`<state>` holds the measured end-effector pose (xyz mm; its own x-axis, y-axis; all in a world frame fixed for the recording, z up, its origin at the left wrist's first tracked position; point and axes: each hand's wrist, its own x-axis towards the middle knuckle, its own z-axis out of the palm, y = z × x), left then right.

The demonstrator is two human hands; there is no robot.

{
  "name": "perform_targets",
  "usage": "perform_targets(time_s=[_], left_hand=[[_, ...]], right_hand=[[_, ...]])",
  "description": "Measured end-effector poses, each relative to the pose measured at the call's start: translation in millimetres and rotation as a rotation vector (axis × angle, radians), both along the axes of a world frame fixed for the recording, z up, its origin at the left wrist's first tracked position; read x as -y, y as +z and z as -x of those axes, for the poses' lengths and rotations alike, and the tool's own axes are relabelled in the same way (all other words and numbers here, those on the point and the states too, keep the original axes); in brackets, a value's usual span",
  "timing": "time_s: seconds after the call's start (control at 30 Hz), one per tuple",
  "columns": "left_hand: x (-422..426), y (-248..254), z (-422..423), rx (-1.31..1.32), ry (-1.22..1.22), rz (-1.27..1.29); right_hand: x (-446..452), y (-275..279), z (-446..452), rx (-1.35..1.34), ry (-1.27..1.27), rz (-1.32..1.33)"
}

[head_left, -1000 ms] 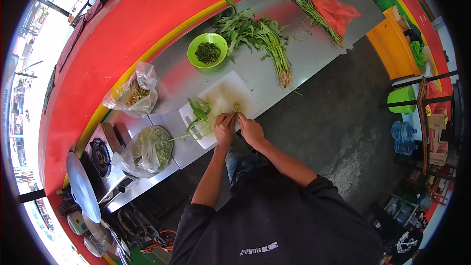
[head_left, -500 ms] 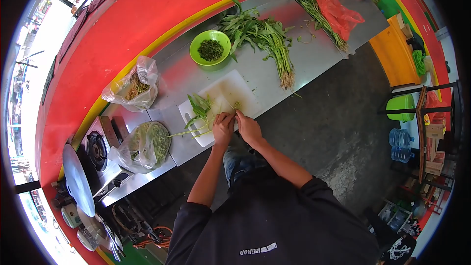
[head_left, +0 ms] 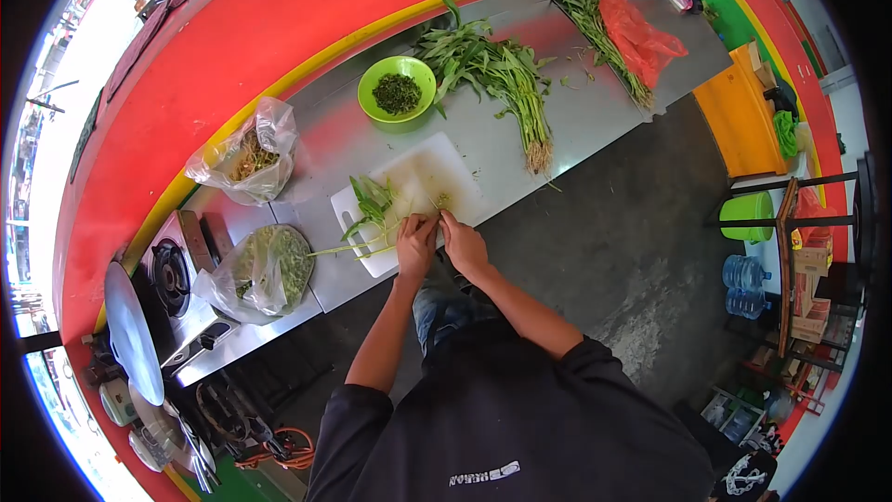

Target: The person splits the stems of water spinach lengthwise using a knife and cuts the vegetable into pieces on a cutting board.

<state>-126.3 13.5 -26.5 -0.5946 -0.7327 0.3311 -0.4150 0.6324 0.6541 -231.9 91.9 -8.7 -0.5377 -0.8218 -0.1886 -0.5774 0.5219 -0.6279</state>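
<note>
Over the near edge of a white cutting board (head_left: 446, 163), my left hand (head_left: 415, 244) is closed around long-stemmed leafy greens (head_left: 373, 201), which look like water spinach. Their leaves and pale stems spread to the left across the board. My right hand (head_left: 463, 244) is closed right beside it, fingertips almost touching the left ones. Whatever the right fingers grip is hidden. Small cut bits of stem (head_left: 442, 199) lie just beyond the fingers. A green bowl (head_left: 398, 121) of chopped dark greens stands behind the board.
A bundle of leafy greens with roots (head_left: 520, 98) lies right of the bowl; another bunch (head_left: 609, 42) is under a red plastic bag (head_left: 641, 37). Two clear bags, one of scraps (head_left: 251, 153) and one of greens (head_left: 274, 265), sit left, near a gas stove (head_left: 172, 279).
The view has shifted slightly. Both hands stay close together at the board's near edge, and the greens remain in the left hand.
</note>
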Motion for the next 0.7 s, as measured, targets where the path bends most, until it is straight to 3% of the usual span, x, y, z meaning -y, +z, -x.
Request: perform_targets(time_s=[0.7], left_hand=[[4.4, -2.4, -3.8, -0.028, -0.063, -0.042]], right_hand=[[7.1, -2.5, -2.9, -0.019, -0.016, 0.032]])
